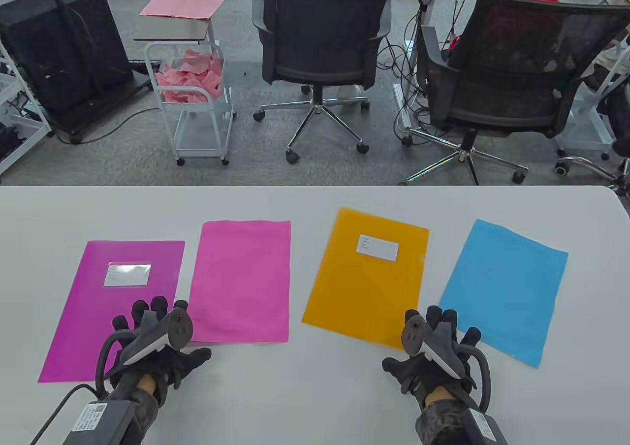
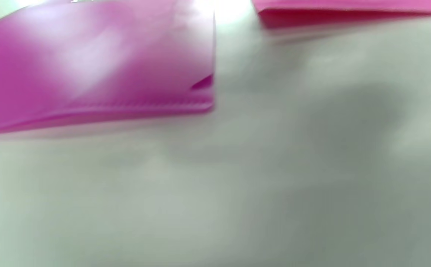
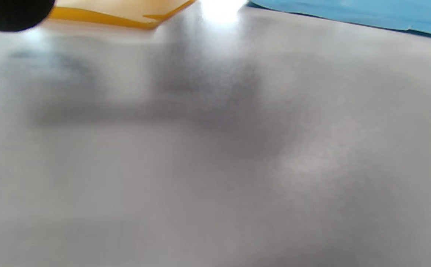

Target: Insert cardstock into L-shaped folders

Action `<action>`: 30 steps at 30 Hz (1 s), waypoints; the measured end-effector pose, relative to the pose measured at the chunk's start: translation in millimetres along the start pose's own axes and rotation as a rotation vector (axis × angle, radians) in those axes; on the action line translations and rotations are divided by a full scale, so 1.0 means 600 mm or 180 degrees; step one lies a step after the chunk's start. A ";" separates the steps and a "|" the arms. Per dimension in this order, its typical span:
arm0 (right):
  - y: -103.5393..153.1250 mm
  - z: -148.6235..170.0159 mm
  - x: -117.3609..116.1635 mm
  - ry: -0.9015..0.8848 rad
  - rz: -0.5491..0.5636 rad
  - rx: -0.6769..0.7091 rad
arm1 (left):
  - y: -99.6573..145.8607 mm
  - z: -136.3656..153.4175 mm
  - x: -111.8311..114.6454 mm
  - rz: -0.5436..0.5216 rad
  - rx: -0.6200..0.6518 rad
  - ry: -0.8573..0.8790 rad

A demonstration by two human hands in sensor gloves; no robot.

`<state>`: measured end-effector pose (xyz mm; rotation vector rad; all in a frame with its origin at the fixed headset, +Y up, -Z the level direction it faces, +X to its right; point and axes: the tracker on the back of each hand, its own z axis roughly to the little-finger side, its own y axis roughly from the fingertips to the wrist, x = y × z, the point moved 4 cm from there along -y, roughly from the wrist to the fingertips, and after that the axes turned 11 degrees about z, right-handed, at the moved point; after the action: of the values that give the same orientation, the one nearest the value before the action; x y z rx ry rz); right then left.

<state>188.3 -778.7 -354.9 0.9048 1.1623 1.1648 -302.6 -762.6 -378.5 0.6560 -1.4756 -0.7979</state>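
A magenta L-shaped folder (image 1: pixel 118 307) with a white label lies at the table's left, with a pink cardstock sheet (image 1: pixel 241 280) to its right. An orange folder (image 1: pixel 366 275) with a label and a blue cardstock sheet (image 1: pixel 507 290) lie further right. My left hand (image 1: pixel 167 332) hangs with fingers spread over the magenta folder's near right corner and holds nothing. My right hand (image 1: pixel 418 341) is spread by the orange folder's near right corner, also empty. The left wrist view shows the magenta folder's corner (image 2: pixel 89 66) and the pink sheet (image 2: pixel 348 11). The right wrist view shows the orange corner (image 3: pixel 126 11) and the blue sheet (image 3: pixel 348 13).
The white table (image 1: pixel 305 391) has bare surface along its near edge. Beyond its far edge stand two black office chairs (image 1: pixel 320 36), a white cart (image 1: pixel 192 85) with pink paper scraps, and cables on the floor. A black gloved fingertip (image 3: pixel 11 13) shows in the right wrist view.
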 end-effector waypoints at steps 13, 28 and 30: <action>0.001 -0.006 -0.005 0.0012 -0.0087 0.0070 | 0.039 -0.021 -0.067 0.0002 -0.0305 -0.0001; 0.000 -0.006 -0.010 -0.0146 -0.0203 0.0097 | -0.046 0.166 0.066 0.0901 -0.0855 0.1073; 0.001 -0.007 -0.011 -0.0161 -0.0220 0.0111 | -0.055 0.165 0.074 0.0915 -0.0934 0.1130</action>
<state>184.0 -785.3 -354.1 0.9089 1.1670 1.0631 -406.2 -808.8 -376.8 0.3316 -1.0716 -0.6202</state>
